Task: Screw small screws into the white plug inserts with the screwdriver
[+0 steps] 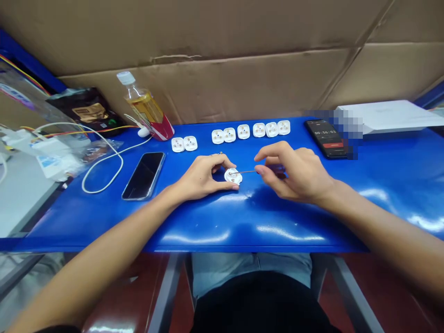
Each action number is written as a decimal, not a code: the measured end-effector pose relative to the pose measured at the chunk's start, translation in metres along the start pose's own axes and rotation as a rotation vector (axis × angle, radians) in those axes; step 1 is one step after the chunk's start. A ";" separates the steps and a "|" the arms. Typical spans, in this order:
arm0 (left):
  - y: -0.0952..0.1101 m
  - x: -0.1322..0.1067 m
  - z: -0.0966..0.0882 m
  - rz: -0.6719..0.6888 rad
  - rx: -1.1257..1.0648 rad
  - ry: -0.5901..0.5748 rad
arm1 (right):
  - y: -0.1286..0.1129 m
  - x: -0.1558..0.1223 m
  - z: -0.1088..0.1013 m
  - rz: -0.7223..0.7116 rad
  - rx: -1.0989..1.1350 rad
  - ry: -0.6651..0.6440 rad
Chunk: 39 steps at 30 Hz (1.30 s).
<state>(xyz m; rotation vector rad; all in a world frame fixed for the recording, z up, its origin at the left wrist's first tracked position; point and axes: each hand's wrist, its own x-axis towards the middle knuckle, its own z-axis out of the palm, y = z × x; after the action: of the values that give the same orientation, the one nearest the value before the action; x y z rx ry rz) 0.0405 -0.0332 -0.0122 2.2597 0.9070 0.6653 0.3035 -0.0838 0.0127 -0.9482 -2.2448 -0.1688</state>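
Note:
Between the thumb and fingers of my left hand (210, 175) sits a round white plastic piece (233, 179) with small brass-coloured metal parts in it, held low over the blue tabletop. My right hand (291, 171) pinches a thin metal rod (247, 172), whose handle, if any, is hidden in the fingers. The rod points left, and its tip is at the inside of the white piece. Behind my hands stands a row of similar white pieces with metal parts, among them one near the middle (243, 132) and a pair at the left (183, 144).
A dark phone (144, 175) lies left of my left hand, near a white cable (121, 162). At the back left stands a drink bottle (147, 108) beside a black bag (86, 111). A second phone (326, 138) showing a timer and a white box (388, 118) are at the back right.

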 end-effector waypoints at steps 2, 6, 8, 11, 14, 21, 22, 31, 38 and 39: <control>0.000 0.000 0.000 -0.007 0.000 -0.005 | 0.000 0.000 0.000 -0.013 0.031 -0.021; 0.001 0.000 0.001 -0.008 -0.006 -0.001 | -0.001 0.000 -0.001 -0.014 0.068 -0.023; 0.002 0.000 0.001 -0.013 -0.007 -0.002 | -0.001 0.000 0.000 0.008 0.022 0.002; 0.001 0.000 0.001 -0.009 -0.011 -0.001 | -0.001 0.000 0.000 -0.006 0.073 -0.015; 0.002 0.001 0.001 0.004 -0.011 0.002 | 0.001 0.000 0.001 -0.027 0.127 -0.002; 0.004 0.001 0.000 0.020 -0.003 -0.007 | -0.002 -0.001 0.001 -0.019 0.143 -0.004; 0.004 0.001 0.000 0.021 -0.005 -0.008 | -0.002 0.000 0.001 -0.009 0.159 -0.007; 0.000 0.000 0.003 0.029 -0.011 -0.002 | 0.002 0.001 0.000 0.013 0.205 -0.038; -0.001 0.000 0.002 0.027 0.006 -0.010 | 0.003 0.000 0.002 0.003 0.115 -0.012; -0.001 0.000 0.002 0.025 0.003 -0.009 | 0.003 0.001 0.002 -0.002 0.137 -0.029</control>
<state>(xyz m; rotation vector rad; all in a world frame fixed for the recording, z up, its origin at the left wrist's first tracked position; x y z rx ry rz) 0.0414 -0.0330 -0.0145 2.2783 0.8770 0.6642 0.3041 -0.0810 0.0116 -0.8803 -2.2519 -0.0018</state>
